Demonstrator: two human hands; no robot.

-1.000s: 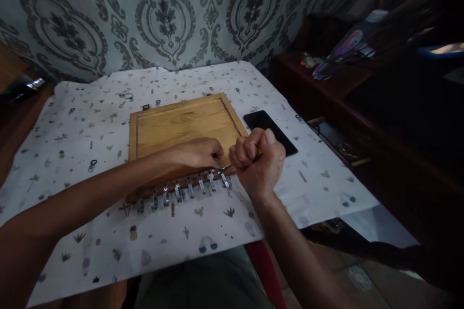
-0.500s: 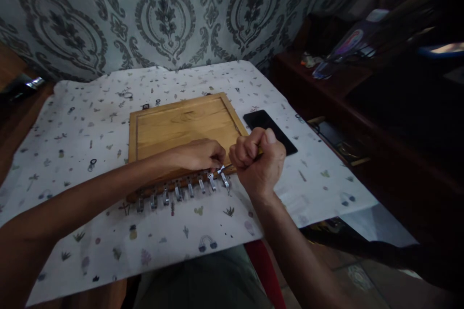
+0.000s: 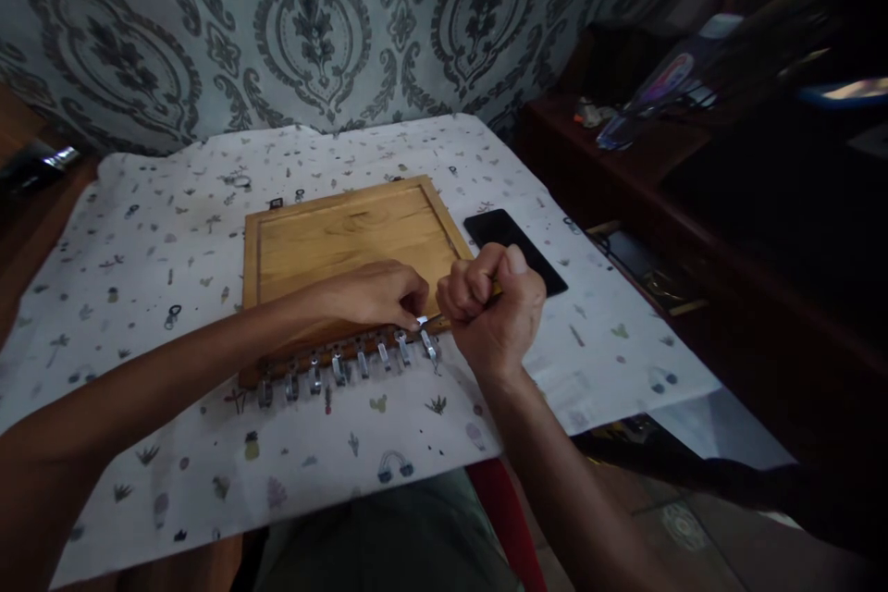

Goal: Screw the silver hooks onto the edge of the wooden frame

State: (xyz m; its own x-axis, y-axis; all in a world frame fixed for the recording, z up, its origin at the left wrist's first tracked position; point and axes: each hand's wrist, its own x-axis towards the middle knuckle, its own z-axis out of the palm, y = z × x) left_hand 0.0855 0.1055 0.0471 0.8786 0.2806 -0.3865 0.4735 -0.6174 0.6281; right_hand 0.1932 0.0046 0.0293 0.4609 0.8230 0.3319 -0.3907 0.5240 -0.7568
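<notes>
A framed wooden board (image 3: pixel 347 245) lies flat on the table, with a row of shiny metal hooks (image 3: pixel 362 363) along its near edge. My right hand (image 3: pixel 496 314) makes a fist around a screwdriver (image 3: pixel 495 288); a bit of yellow handle shows between the fingers. Its thin shaft points left to the board's near right corner. Across the board reaches my left hand (image 3: pixel 381 294), thumb and fingers pinched on a small metal hook (image 3: pixel 421 322) at the shaft's tip. The fingers partly hide this piece.
Behind my right hand a black phone (image 3: pixel 517 250) rests on the patterned white tablecloth (image 3: pixel 333 499). A dark wooden cabinet (image 3: pixel 694 203) stands to the right, bearing a plastic bottle (image 3: pixel 666 83). A patterned curtain (image 3: pixel 395 18) hangs behind the table.
The view has shifted very slightly. My left fingertips have shifted a little at the metal hook; my right fist stays in nearly the same place.
</notes>
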